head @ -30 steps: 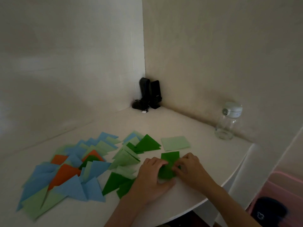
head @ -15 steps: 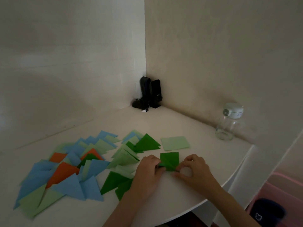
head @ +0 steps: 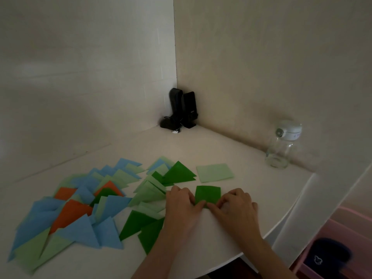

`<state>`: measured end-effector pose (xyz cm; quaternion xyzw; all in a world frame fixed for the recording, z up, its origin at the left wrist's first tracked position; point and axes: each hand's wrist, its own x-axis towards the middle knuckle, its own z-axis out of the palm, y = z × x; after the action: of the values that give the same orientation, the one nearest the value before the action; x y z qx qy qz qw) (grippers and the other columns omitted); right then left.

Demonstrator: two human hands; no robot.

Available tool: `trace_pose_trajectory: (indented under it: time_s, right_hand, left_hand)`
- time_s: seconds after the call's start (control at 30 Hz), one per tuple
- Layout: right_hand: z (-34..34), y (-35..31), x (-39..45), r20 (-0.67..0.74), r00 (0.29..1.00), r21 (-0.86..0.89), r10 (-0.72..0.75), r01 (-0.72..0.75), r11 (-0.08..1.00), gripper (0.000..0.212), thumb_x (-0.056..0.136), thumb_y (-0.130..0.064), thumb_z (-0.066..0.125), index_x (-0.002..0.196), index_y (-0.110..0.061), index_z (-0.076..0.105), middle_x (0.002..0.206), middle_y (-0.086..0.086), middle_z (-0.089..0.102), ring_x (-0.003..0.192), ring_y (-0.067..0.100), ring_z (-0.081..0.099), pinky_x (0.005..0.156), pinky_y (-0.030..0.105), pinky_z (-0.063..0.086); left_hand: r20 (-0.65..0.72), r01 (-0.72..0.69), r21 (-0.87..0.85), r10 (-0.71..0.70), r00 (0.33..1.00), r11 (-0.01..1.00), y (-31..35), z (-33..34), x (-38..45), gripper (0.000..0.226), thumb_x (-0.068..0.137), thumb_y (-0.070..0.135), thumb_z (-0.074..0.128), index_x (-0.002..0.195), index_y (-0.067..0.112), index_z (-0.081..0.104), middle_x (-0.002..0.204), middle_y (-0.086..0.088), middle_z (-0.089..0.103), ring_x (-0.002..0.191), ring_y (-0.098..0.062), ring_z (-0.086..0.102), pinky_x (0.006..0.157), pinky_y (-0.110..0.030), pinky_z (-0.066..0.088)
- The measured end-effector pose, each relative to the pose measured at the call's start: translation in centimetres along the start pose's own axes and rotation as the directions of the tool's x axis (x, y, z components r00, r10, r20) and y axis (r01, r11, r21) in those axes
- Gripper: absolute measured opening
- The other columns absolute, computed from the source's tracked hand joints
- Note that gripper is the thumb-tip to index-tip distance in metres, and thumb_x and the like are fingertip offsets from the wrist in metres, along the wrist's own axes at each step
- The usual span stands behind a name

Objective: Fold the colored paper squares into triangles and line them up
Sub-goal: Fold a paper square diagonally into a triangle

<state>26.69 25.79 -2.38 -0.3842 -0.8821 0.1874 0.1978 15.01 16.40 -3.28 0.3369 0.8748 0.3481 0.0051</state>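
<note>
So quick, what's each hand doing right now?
Left hand: pinching the dark green paper.
Right hand: pinching the same paper's near edge.

It is dim in here, everything under a flat, murky grey-beige cast. What light there is falls softly from the left front, leaving a pale sheen on the left wall [head: 80, 77] and on the white counter [head: 251, 190] near its right edge. Shadows are faint and soft-edged; the darkest pool sits in the far corner round the black upright devices [head: 182, 109]. The clear glass jar with a white lid [head: 281, 147] shows weak glints, no hard glare. The wide lens bends the walls and the counter's edge outward. The picture is grainy and soft, with the pink bin [head: 342, 244] at lower right blurred.
</note>
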Motion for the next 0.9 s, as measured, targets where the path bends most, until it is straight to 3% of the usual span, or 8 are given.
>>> trace_pose_trajectory:
  time_s: [0.2,0.37,0.47,0.6,0.67,0.73,0.83,0.9]
  right_hand:
    - [-0.4,0.6,0.7,0.052,0.999,0.12,0.004,-0.01,0.993,0.028,0.076,-0.047,0.068,0.088,-0.035,0.045,0.094,-0.015,0.047,0.096,0.01,0.044,0.078,0.028,0.025]
    - [-0.9,0.8,0.8,0.124,0.992,0.172,-0.012,-0.01,0.985,0.026,0.076,-0.038,0.069,0.091,-0.04,0.048,0.099,-0.018,0.053,0.101,0.011,0.049,0.08,0.029,0.027]
    - [-1.6,0.2,1.5,0.188,0.982,0.251,-0.003,-0.045,0.967,0.021,0.077,-0.042,0.069,0.09,-0.046,0.052,0.097,-0.024,0.056,0.095,0.005,0.051,0.089,0.032,0.035]
    - [-2.0,-0.7,2.5,0.19,0.982,0.289,-0.009,-0.047,0.956,0.01,0.082,-0.04,0.065,0.079,-0.046,0.057,0.081,-0.024,0.06,0.079,0.001,0.058,0.092,0.039,0.047]
    - [-1.8,-0.7,2.5,0.191,0.981,0.268,-0.031,-0.022,0.963,0.01,0.081,-0.037,0.068,0.079,-0.044,0.061,0.081,-0.019,0.064,0.078,0.003,0.061,0.087,0.036,0.051]
    - [-1.9,-0.5,2.2,0.183,0.983,0.257,-0.022,-0.026,0.966,0.012,0.078,-0.034,0.071,0.078,-0.042,0.062,0.08,-0.014,0.065,0.077,0.005,0.062,0.083,0.033,0.053]
    - [-2.3,-0.2,1.3,0.133,0.991,0.266,0.003,-0.038,0.963,0.01,0.075,-0.03,0.071,0.074,-0.035,0.063,0.072,-0.011,0.067,0.069,0.005,0.064,0.074,0.03,0.056]
    - [-2.5,-0.1,0.8,0.12,0.993,0.274,0.022,-0.054,0.96,0.007,0.077,-0.027,0.069,0.072,-0.029,0.063,0.066,-0.011,0.065,0.06,0.003,0.063,0.066,0.026,0.056]
  left_hand:
    - [0.046,0.017,-0.087,-0.013,0.999,0.996,-0.5,-0.9,0.5,0.028,0.075,0.027,0.075,0.077,0.026,0.047,0.084,0.004,0.051,0.08,-0.013,0.048,0.067,-0.019,0.036]
    - [0.077,-0.064,-0.099,0.072,0.994,0.993,-0.2,-1.6,0.2,0.011,0.08,0.016,0.071,0.08,0.026,0.065,0.086,0.003,0.055,0.07,0.001,0.045,0.061,-0.006,0.034]
    - [0.14,-0.106,-0.058,0.113,0.984,0.993,0.2,-2.1,0.3,0.018,0.086,0.009,0.063,0.09,0.023,0.073,0.088,0.007,0.055,0.073,0.0,0.048,0.065,-0.001,0.033]
    - [0.158,-0.16,0.04,0.152,0.976,0.986,0.2,-2.6,0.2,0.029,0.086,-0.001,0.054,0.094,0.021,0.072,0.1,-0.001,0.061,0.093,-0.016,0.057,0.073,-0.014,0.036]
    - [0.179,-0.198,0.082,0.181,0.967,0.977,0.6,-2.6,-0.2,0.023,0.089,0.005,0.054,0.1,0.018,0.07,0.104,-0.003,0.058,0.097,-0.017,0.053,0.077,-0.017,0.037]
    - [0.2,-0.24,0.13,0.212,0.957,0.962,1.0,-2.2,-1.1,0.02,0.093,0.028,0.055,0.103,0.016,0.067,0.101,0.0,0.053,0.094,-0.013,0.047,0.079,-0.019,0.036]
    - [0.185,-0.272,0.239,0.231,0.955,0.932,1.7,-1.4,-2.5,0.054,0.083,0.065,0.045,0.097,0.016,0.062,0.096,0.003,0.046,0.091,-0.014,0.04,0.081,-0.027,0.039]
    - [0.166,-0.299,0.297,0.259,0.951,0.907,2.0,-1.0,-3.1,0.068,0.073,0.078,0.035,0.097,0.019,0.06,0.096,0.003,0.047,0.09,-0.015,0.041,0.08,-0.029,0.039]
